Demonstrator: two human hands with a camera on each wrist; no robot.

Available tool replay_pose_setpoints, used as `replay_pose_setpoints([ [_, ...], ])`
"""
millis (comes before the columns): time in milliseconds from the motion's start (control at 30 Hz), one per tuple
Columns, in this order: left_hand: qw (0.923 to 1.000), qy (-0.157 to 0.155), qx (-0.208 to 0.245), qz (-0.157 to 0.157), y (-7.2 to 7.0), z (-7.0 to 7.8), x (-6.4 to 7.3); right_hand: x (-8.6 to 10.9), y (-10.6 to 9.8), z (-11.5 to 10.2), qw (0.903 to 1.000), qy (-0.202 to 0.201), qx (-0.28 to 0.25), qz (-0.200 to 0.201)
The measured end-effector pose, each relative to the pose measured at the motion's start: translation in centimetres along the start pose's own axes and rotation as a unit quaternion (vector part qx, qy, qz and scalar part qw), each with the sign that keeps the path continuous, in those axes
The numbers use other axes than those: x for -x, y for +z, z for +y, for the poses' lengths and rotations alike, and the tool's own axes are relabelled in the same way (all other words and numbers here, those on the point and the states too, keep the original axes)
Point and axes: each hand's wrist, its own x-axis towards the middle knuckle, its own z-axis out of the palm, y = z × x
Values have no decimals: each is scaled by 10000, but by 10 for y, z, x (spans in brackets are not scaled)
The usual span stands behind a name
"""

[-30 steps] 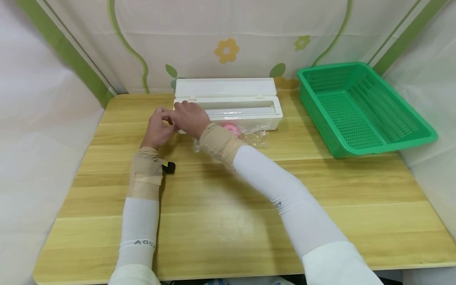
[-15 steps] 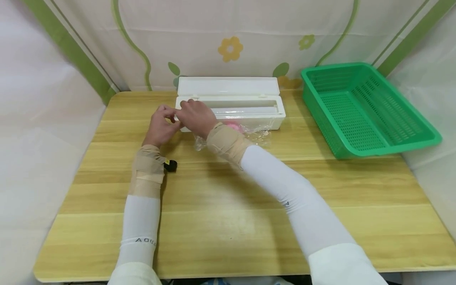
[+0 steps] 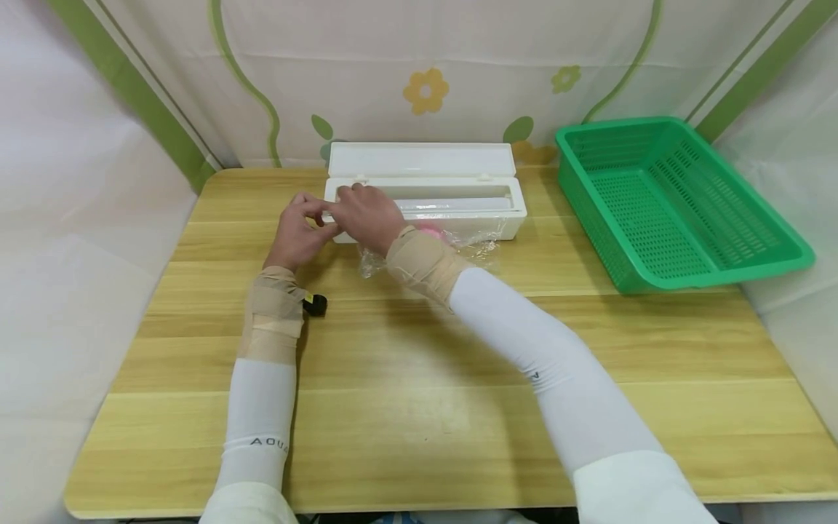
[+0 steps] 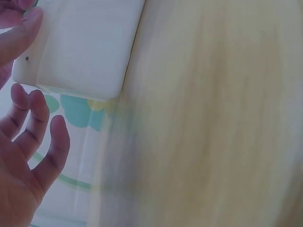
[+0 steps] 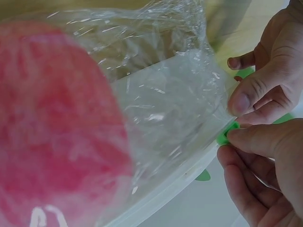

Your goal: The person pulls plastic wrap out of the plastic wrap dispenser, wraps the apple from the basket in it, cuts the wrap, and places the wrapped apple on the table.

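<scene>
A long white cling film dispenser point(image 3: 458, 224) stands at the back of the table, its lid point(image 3: 422, 159) raised. Inside lies a white roll point(image 3: 452, 204). Clear film point(image 5: 161, 113) hangs over the front, covering a pink round patch point(image 5: 61, 123). At the dispenser's left end, my right hand point(image 3: 368, 217) pinches a small green slider point(image 5: 228, 133) between thumb and finger. My left hand point(image 3: 297, 231) meets it there, its thumb and finger pinching the film's edge near the corner. The left hand's other fingers are loosely bent in the left wrist view. Exact fingertip contacts are partly hidden.
A green plastic basket point(image 3: 684, 211) stands at the back right of the wooden table point(image 3: 419, 437). A patterned curtain point(image 3: 425, 44) rises behind the dispenser. A small black camera point(image 3: 316, 305) sits at my left wrist.
Both hands stay at the dispenser's left end, with only slight finger shifts. The head view has moved a little, so everything appears slightly further right.
</scene>
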Motion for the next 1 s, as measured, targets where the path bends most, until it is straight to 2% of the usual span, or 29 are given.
replay_pose_setpoints([
  [233,10000,-76,-8,-57,0,2,0,7,0,5,9998,-30,168,59],
  [533,10000,-47,1,-33,0,5,1,13,2,16,9999,13,-80,-82],
  [833,10000,26,77,-26,2,4,1,25,4,27,9997,-149,187,3],
  [1000,10000,49,79,-2,1,2,0,35,6,39,9998,-86,86,140],
])
